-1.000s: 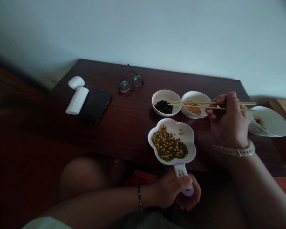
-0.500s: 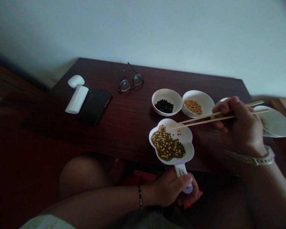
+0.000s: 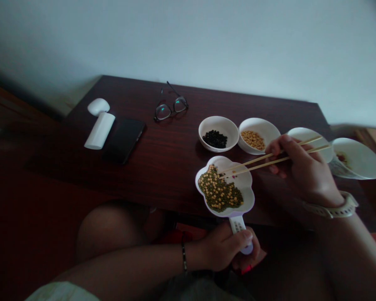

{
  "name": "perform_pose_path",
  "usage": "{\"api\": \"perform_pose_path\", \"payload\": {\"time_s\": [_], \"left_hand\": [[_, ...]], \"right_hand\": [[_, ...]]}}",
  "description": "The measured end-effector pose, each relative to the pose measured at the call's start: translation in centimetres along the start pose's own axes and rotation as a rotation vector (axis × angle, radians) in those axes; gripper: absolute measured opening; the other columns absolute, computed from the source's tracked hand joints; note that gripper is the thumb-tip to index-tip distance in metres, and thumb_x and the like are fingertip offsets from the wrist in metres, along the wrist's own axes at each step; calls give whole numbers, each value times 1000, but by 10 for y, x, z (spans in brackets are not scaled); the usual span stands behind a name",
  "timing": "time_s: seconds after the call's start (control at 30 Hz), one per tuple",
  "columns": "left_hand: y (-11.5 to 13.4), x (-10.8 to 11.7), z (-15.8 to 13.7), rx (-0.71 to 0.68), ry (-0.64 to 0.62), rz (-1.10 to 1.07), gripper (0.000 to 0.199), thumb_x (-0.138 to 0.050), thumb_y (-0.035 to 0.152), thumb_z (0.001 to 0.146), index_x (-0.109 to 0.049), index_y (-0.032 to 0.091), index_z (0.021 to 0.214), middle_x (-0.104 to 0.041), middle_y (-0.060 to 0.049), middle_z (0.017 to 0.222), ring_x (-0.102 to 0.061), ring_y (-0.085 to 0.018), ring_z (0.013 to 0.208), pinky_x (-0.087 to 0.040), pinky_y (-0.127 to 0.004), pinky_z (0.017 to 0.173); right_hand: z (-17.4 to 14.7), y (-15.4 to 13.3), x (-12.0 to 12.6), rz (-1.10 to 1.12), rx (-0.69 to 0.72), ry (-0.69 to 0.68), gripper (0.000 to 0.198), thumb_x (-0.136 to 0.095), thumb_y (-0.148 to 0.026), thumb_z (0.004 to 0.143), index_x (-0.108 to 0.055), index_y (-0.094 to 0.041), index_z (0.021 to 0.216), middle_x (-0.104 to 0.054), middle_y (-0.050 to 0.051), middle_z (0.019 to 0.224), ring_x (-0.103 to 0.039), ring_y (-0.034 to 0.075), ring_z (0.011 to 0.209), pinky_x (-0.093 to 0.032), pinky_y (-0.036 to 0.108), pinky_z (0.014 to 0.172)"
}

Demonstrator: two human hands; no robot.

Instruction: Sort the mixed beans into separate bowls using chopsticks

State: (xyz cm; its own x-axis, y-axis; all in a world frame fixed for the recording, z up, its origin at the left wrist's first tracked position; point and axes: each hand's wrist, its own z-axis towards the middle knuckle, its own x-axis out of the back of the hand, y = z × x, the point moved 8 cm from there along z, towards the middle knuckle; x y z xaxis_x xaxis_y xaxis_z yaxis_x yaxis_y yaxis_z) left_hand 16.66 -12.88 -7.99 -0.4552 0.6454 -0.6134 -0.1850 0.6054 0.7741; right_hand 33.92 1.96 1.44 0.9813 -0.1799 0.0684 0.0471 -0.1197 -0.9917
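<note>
My left hand (image 3: pixel 230 246) is closed round the handle of a white, flower-shaped scoop (image 3: pixel 246 188), which it holds level at the table's front edge. Inside the scoop lie mixed green and yellow beans (image 3: pixel 221 192), heaped toward its left side. A pair of wooden chopsticks (image 3: pixel 263 161) is gripped in my right hand (image 3: pixel 303 169), their tips slightly apart at the upper edge of the beans. Behind the scoop stand a white bowl (image 3: pixel 203 140) of black beans (image 3: pixel 215 139) and another white bowl (image 3: pixel 271 129) of yellow beans (image 3: pixel 253 140).
Two more pale bowls stand to the right: one (image 3: pixel 310 134) partly behind my right hand, the other (image 3: pixel 363 161) holding something small and reddish. Eyeglasses (image 3: pixel 172 109), a dark flat phone-like object (image 3: pixel 125 140) and a white two-part device (image 3: pixel 100 131) lie on the dark wooden table (image 3: pixel 163 167).
My right hand has moved left and slightly down, carrying the chopstick tips onto the beans in the scoop. More of the right-hand bowls shows now. My left hand stays in place.
</note>
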Motion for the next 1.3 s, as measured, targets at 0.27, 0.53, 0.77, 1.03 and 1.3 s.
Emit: {"api": "perform_pose_path", "payload": {"time_s": [0.27, 0.53, 0.77, 1.03, 1.3], "left_hand": [[-3, 2, 0, 1, -1, 10, 66, -45, 76, 108, -63, 17, 86, -54, 1, 61, -47, -9, 48, -37, -19, 44], [-2, 2, 0, 0, 1, 15, 65, -45, 74, 109, -63, 16, 87, -55, 1, 61, -47, -9, 48, -36, -19, 45], [-4, 2, 1, -8, -15, 6, 63, -44, 72, 110, -62, 17, 86, -53, 2, 60, -45, -9, 48, -36, -19, 45], [-5, 3, 0, 1, 2, 10, 65, -45, 75, 109, -63, 16, 87, -54, 1, 61, -45, -9, 49, -36, -19, 45], [4, -2, 0, -23, -28, -9, 62, -44, 71, 109, -61, 17, 83, -54, 1, 61, -46, -9, 48, -37, -19, 45]], "right_hand": [[3, 3, 5, -10, 27, 19, 45, -74, -64, 99, -68, -26, 75, -59, 4, 64, -49, 15, 50, -29, 27, 36], [2, 1, 12, -2, 37, 59, 45, -74, -61, 100, -67, -24, 77, -61, 2, 66, -49, 12, 48, -28, 22, 35], [2, 3, 15, -37, 50, 60, 43, -71, -59, 104, -66, -25, 78, -60, 2, 63, -51, 13, 49, -30, 23, 36], [2, -12, 11, 98, 93, 85, 42, -75, -51, 102, -61, -24, 73, -56, 1, 72, -47, 11, 49, -26, 25, 35], [21, -12, 17, 363, 162, 171, 40, -86, -47, 95, -59, -27, 74, -56, 1, 71, -47, 13, 54, -23, 27, 35]]}}
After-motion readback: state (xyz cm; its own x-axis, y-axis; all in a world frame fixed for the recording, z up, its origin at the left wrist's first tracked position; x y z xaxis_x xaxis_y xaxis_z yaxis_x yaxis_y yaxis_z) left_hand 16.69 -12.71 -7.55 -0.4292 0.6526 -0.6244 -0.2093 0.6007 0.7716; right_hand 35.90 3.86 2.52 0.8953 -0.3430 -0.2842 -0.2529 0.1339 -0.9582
